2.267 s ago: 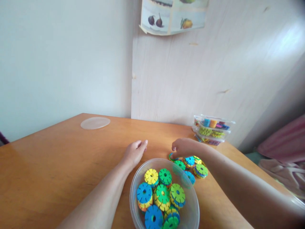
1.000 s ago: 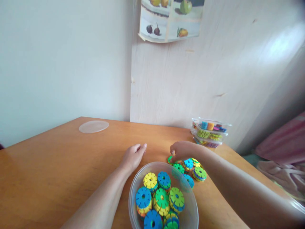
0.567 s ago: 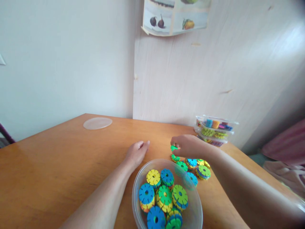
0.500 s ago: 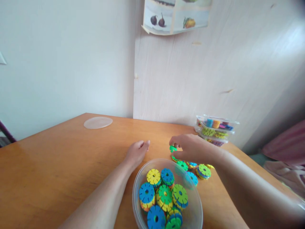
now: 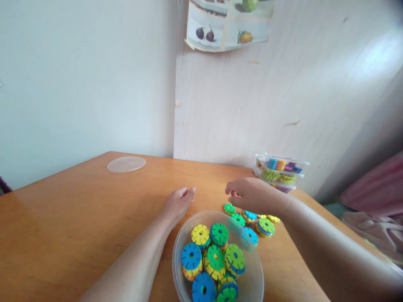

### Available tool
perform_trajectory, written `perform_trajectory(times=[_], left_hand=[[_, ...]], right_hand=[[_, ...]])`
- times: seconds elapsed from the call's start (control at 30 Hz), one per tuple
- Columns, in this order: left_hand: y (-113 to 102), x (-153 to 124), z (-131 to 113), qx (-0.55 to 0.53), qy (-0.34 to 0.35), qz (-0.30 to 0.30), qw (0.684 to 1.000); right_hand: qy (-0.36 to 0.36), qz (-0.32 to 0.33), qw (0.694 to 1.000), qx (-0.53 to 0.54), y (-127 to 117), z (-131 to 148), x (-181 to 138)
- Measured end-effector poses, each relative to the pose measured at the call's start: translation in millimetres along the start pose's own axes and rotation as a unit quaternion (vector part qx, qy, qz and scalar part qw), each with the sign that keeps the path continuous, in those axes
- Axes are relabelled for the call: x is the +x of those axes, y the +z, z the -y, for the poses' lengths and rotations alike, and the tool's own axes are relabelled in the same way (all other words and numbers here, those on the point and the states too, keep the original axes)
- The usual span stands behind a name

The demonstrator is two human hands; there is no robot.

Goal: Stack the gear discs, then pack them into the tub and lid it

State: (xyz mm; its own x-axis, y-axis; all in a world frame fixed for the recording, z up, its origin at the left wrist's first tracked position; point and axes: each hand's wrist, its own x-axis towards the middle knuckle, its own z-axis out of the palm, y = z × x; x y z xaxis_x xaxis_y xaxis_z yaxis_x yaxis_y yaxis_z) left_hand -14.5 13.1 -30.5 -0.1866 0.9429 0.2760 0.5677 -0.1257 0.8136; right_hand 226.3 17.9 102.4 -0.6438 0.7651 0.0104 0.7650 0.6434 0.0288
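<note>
A clear plastic bowl [image 5: 255,268] near the table's front edge holds several stacks of slotted round discs in blue, green and yellow. A green disc [image 5: 219,233] tops a stack at the bowl's back. More discs [image 5: 265,226] lie loose on the wooden table [image 5: 78,218] just behind and to the right of the bowl. My right hand [image 5: 252,195] hovers over these loose discs with fingers loosely bent, and I see nothing in it. My left hand [image 5: 179,202] rests on the table left of the bowl's far rim. Its fingers are relaxed and it holds nothing.
A round clear lid [image 5: 126,164] lies at the table's far left. Clear boxes of coloured pieces [image 5: 280,171] are stacked at the far right against a pale wooden panel. A fruit picture [image 5: 226,25] hangs on the wall. Pink cloth [image 5: 374,188] lies beyond the table's right edge.
My right hand lifted a green disc off the table pile; it now shows no disc, and a green disc tops the bowl stack where a blue one showed. My left hand stayed put.
</note>
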Motion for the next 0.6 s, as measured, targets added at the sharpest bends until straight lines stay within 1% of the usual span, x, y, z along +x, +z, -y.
perform_trajectory(times=[0.07,0.17,0.23,0.33,0.5,0.57,0.6], left_hand=[[1,1,2,0.002,0.003,-0.003,1.000],[1,2,3,0.002,-0.005,0.001,1.000],[1,2,3,0.000,-0.009,0.003,1.000],[2,1,3,0.000,-0.009,0.000,1.000],[3,1,4,-0.005,-0.009,-0.005,1.000],[3,1,3,-0.002,-0.010,-0.005,1.000],[2,1,3,0.001,-0.010,-0.004,1.000]], right_hand=[[0.013,0.032,0.999,-0.025,10,-15,15],[-0.009,0.099,0.993,-0.058,26,-27,34],[-0.015,0.145,0.987,-0.065,34,-28,43],[-0.016,0.182,0.981,-0.069,42,-24,52],[-0.005,0.185,0.980,-0.077,49,-22,58],[-0.001,0.164,0.983,-0.076,47,-23,56],[0.007,0.144,0.987,-0.071,44,-23,54]])
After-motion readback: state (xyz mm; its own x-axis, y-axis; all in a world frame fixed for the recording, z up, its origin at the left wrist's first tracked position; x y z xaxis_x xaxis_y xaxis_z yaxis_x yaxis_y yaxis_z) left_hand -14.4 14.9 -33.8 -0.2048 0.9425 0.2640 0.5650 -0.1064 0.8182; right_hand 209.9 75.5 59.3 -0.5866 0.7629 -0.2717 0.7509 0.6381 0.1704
